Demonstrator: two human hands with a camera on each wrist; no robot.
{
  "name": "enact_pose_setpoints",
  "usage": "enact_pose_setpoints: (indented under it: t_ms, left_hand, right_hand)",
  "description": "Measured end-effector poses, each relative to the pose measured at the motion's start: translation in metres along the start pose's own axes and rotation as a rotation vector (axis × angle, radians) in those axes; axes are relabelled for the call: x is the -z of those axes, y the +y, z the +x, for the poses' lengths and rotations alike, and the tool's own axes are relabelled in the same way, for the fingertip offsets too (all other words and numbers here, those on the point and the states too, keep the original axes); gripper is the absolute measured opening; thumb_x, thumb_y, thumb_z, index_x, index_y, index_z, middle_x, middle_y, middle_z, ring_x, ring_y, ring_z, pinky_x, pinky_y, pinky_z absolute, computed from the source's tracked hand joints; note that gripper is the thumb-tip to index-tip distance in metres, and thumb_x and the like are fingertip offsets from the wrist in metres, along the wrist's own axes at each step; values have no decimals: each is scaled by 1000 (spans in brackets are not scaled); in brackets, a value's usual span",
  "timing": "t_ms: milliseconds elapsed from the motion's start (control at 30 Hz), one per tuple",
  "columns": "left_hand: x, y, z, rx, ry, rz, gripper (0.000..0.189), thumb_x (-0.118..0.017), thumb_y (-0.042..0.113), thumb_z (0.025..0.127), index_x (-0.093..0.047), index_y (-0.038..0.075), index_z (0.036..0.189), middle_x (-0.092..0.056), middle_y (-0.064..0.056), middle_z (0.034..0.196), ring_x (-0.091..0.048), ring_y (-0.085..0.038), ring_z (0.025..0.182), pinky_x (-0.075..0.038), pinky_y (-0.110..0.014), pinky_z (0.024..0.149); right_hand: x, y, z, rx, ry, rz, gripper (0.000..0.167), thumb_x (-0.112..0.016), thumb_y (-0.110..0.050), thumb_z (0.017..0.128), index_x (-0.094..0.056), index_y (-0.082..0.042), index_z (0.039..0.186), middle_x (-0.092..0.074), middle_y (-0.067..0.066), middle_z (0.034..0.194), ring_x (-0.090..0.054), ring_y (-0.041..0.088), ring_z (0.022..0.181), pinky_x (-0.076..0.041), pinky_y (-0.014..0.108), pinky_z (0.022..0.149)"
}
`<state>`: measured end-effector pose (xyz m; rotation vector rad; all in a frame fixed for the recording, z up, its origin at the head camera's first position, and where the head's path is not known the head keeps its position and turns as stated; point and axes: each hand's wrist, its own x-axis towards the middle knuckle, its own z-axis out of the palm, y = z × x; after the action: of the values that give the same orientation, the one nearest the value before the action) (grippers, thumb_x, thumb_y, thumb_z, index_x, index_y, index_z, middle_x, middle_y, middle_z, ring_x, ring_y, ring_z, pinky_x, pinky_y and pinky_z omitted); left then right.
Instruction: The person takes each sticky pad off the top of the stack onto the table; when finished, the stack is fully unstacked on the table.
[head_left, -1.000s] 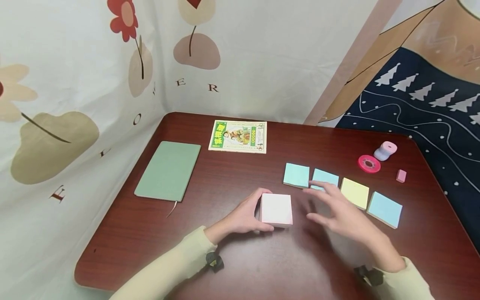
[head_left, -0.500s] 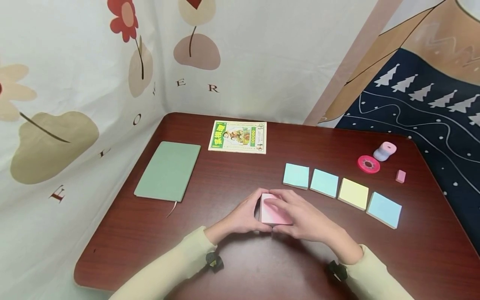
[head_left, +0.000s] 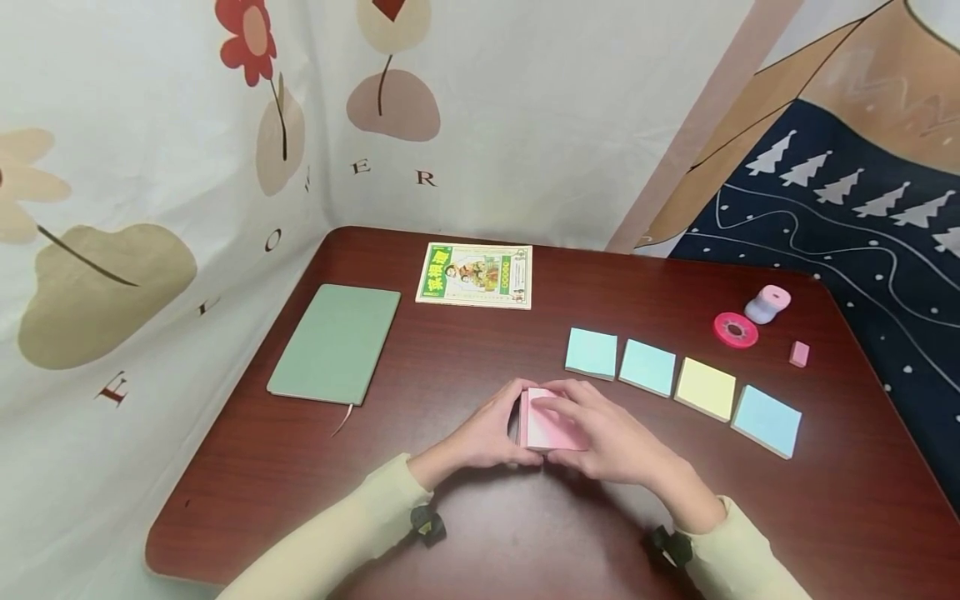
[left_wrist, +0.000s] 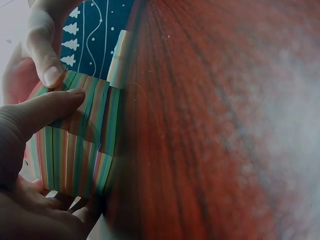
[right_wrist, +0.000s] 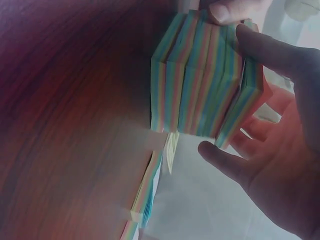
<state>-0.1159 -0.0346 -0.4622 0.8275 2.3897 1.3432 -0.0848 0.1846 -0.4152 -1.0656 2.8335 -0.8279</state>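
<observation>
Brown table [head_left: 300, 450]: carries a green notebook [head_left: 335, 343] at left, an illustrated booklet [head_left: 475, 275] at the back, a pink disc [head_left: 735, 330], a pale spool-shaped piece [head_left: 768, 305] and a small pink block [head_left: 799, 354] at right.
Row of pads: teal pad [head_left: 591, 353], light-blue pad [head_left: 648, 367], yellow pad [head_left: 706, 389], blue pad [head_left: 767, 422]; all flat, spaced just beside one another.
Change, stack: the top pad [head_left: 543, 429] sits slightly further right than half a second ago, baring a wider strip at the left.
Change, row: the four pads lie as before.
Stack of pads [left_wrist: 75, 160]: between both hands on the table; edges striped, layers slightly uneven.
Left hand [head_left: 495, 433]: curled round the stack's left side, thumb on the near face.
Right hand [head_left: 611, 437]: clamped on the top pad from the right, fingers partly covering it.
</observation>
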Motion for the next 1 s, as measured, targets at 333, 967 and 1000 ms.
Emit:
enact_pose_setpoints:
  t_ms: [333, 967, 1000]
  left_hand:
    - [-1, -1, 0, -8, 4, 10, 85, -93, 18, 62, -44, 13, 132, -53, 4, 121, -50, -13, 108, -40, -34, 97]
    - [-1, -1, 0, -2, -5, 4, 84, -92, 18, 63, -44, 13, 132, -53, 3, 121, -50, -13, 109, -39, -35, 99]
    - [-1, -1, 0, -3, -6, 2, 84, -92, 18, 63, -44, 13, 132, -53, 3, 121, -50, -13, 109, -39, -35, 99]
  right_hand:
    - [24, 20, -34, -194, 57, 30, 70, -88, -30, 72, -59, -23, 135, -50, 1, 137, -48, 23, 120, -48, 49, 91]
    - [23, 59, -69, -286, 0, -179, 69, -90, -19, 66, -62, -10, 129, -57, 10, 118, -54, 29, 104, -52, 48, 78]
    - [22, 60, -69, -285, -1, -183, 70, -90, -18, 66, -62, -10, 129, -56, 10, 118, -54, 28, 104, -52, 47, 78]
